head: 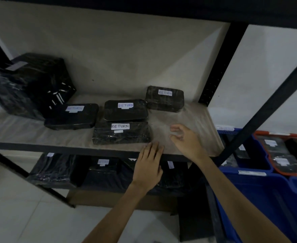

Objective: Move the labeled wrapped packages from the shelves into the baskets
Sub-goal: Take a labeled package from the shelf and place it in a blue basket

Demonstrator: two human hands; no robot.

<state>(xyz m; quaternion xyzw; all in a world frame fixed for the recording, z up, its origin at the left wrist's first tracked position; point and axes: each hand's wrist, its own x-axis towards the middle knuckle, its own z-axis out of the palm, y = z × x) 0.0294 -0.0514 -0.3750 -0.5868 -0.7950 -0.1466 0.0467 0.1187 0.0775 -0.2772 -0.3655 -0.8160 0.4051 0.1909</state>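
Note:
Several black wrapped packages with white RETURN labels lie on the middle shelf (188, 120): a front one (121, 133), one behind it (125, 110), one at the left (72, 116) and one at the back right (165, 99). A big wrapped box (30, 85) stands at the far left. My left hand (149, 165) reaches over the shelf's front edge with fingers straight, just right of the front package, holding nothing. My right hand (184, 137) hovers over the bare shelf with fingers loosely curled, empty. More labeled packages (102, 171) sit on the lower shelf.
Blue baskets (259, 186) stand to the right of the rack, with a red-rimmed basket (284, 171) on top; both hold wrapped packages. A black upright post (219, 67) and a slanted brace (266, 109) frame the shelf's right end. Pale floor tiles lie below.

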